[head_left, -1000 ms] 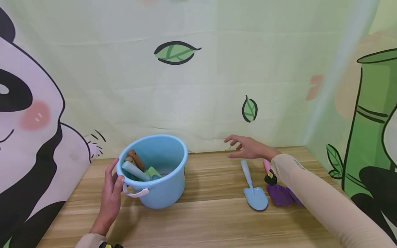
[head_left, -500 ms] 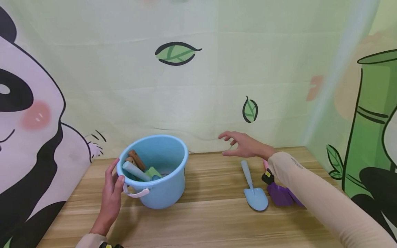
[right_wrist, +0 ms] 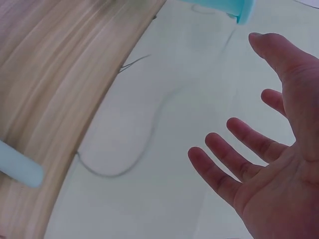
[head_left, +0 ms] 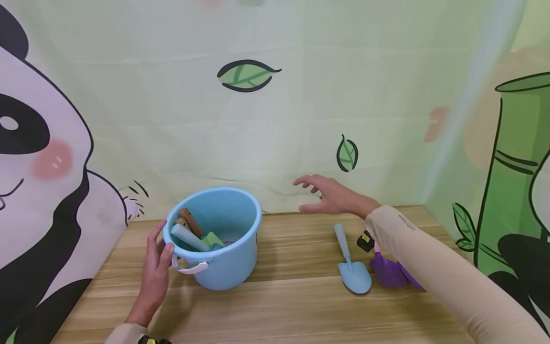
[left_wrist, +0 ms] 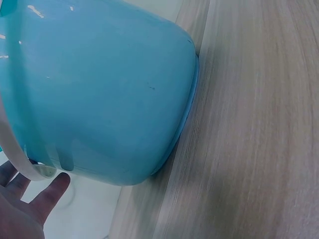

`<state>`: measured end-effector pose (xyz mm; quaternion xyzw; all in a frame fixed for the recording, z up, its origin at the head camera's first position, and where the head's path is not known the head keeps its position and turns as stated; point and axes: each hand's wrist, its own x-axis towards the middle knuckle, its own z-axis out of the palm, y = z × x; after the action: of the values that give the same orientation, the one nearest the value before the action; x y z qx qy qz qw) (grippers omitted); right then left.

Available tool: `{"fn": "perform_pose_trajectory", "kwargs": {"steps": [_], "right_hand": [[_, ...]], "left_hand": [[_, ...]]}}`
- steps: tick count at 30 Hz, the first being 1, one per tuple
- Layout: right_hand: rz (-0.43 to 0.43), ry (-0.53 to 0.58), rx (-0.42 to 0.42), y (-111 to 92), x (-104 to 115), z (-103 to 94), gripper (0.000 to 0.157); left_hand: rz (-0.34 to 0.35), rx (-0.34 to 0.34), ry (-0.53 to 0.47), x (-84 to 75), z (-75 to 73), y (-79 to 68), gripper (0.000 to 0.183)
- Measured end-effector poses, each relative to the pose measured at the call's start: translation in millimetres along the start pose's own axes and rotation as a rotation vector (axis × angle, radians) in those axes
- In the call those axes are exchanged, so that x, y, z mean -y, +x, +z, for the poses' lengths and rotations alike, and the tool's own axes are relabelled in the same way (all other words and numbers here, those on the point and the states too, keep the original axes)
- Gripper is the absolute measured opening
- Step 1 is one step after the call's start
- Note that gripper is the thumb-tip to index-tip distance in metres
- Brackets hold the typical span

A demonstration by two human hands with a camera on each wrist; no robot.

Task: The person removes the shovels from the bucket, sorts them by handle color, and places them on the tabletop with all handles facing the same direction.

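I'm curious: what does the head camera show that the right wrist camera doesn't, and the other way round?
Only the head view shows the left hand at the rim of the blue bucket, the brown handle inside it, the blade of the blue trowel, the purple shovel heads and the printed panda.

Only the right wrist view shows the palm of the right hand close up, fingers spread.

Both show the right hand, part of the bucket, the trowel's handle, the wooden table and the pale backdrop.
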<state>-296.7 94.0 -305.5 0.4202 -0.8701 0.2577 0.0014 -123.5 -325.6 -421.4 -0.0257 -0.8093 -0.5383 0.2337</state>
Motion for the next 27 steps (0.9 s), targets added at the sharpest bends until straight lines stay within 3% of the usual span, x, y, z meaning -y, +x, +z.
{"fn": "perform_pose_trajectory", "kwargs": {"steps": [14, 27], "right_hand": [[-0.034, -0.022, 0.033, 27.1, 32.9, -13.4, 0.067], [-0.058, -0.013, 0.054, 57.1, 60.7, -17.9, 0.066]], "left_hand": [[-0.028, 0.033, -0.04, -7.8, -4.0, 0.8, 0.056], [-0.009, 0.1, -0.059, -10.0, -12.4, 2.6, 0.057]]}}
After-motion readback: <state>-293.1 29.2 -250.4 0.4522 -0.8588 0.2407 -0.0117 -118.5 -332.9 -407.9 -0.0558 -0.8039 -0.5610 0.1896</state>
